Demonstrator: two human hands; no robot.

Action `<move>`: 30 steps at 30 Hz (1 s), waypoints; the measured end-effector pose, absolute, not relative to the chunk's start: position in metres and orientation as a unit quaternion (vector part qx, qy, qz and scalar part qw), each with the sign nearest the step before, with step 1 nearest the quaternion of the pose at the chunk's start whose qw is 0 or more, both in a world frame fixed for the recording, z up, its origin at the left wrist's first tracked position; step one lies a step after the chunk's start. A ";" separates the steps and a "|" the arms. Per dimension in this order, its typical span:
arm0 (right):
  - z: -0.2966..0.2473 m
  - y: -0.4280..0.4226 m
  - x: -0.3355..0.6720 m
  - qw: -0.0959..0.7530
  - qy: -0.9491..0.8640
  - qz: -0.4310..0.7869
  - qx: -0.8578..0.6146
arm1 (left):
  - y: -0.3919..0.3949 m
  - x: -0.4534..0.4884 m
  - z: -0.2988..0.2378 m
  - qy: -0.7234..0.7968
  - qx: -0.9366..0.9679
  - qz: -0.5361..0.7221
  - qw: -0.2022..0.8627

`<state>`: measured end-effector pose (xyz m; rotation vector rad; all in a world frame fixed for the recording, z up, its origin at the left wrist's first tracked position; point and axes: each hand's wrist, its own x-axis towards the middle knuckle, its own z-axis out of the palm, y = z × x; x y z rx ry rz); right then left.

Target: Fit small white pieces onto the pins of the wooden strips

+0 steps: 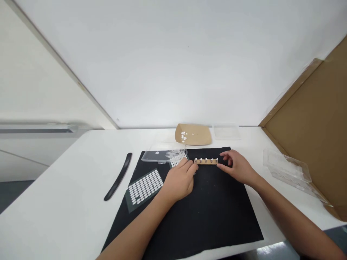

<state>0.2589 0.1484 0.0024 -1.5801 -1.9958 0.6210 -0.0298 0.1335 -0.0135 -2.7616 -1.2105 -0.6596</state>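
Strip [206, 164] is on or just over the far part of the black mat [217, 209], running left to right between the two hands; can't tell if it rests fully on the mat. Wooden, with a row of five metal pegs on it, white tips at the far side.

Left hand [180, 178]: fingers bent, fingertips touching the strip's left end. Thumb hidden, so can't tell if it pinches or only steadies. Right hand [238, 168]: at the strip's right end, thumb and fingers spread with a clear gap. Thumb tip at the strip's near right corner, touching or just beside; index farther off, beyond the strip's right end. Strip's middle is uncovered.

Left of the strip, on the mat's far edge: clear case [153, 156] with thin clear sticks [173, 154] at its right end. Small sheet [176, 161] of white ovals there too, partly behind the left hand. Larger sheet [145, 189] of white ovals, nearer and left, tilted, by the left forearm.

Beyond the mat: brown tray [200, 139], white bits [183, 136] in its left part; clear lid [226, 132] to its right. Black bar [118, 177], curved, left of the mat on the white table [67, 173]. Clear box [291, 169] far right, near the cardboard [311, 119].
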 end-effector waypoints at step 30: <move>-0.014 0.139 0.253 0.170 -0.862 0.315 -0.359 | 0.136 -0.038 -0.010 -0.300 -0.932 -0.194 -0.061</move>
